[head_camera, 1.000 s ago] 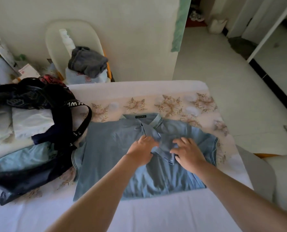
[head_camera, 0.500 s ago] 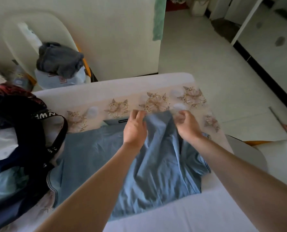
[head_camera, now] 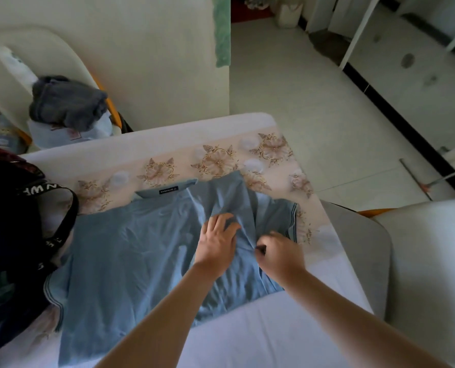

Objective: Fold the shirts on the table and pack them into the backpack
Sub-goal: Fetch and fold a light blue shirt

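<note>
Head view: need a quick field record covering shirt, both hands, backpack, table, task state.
garment: light blue polo shirt, spread out, collar at the far side, its right side folded in over the middle, creased
left hand: fingers spread, presses flat on the folded panel
right hand: fingers curled, pinches shirt fabric beside the left hand
bag: black fabric backpack with lettered strap, at the shirt's left edge
surface: table with floral-print cloth
task state: fold unfinished, this shirt not packed

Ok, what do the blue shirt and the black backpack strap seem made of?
The blue shirt: soft matte knit, probably cotton or a blend; it creases and bunches softly. The backpack strap: flat woven webbing, likely synthetic, with white printed letters.
</note>
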Demonstrator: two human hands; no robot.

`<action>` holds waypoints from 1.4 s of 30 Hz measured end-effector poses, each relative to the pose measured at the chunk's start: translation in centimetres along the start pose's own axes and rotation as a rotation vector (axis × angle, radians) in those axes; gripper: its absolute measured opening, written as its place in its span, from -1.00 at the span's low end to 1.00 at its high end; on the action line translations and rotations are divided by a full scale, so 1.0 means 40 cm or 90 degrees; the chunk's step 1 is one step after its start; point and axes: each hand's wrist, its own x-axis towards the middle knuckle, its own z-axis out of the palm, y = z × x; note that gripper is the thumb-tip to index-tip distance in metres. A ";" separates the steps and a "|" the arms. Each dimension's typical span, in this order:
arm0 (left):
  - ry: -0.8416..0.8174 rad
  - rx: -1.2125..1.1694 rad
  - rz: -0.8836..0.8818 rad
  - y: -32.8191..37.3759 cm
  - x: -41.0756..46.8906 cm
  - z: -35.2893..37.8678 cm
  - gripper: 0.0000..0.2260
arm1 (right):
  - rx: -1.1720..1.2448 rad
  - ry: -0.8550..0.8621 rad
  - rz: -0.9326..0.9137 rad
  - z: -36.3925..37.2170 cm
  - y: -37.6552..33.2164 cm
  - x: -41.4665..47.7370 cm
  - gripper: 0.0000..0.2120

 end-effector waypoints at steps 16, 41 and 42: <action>-0.130 0.014 -0.069 0.107 -0.285 0.001 -0.48 | 0.012 -0.030 0.073 0.035 0.060 -0.209 -0.66; -0.327 0.105 -0.017 0.144 -0.366 -0.061 -0.43 | 0.022 -0.128 0.114 -0.049 0.159 -0.188 -0.93; -0.328 0.088 -0.016 0.144 -0.363 -0.070 -0.36 | 0.028 -0.018 0.058 -0.043 0.151 -0.180 -0.84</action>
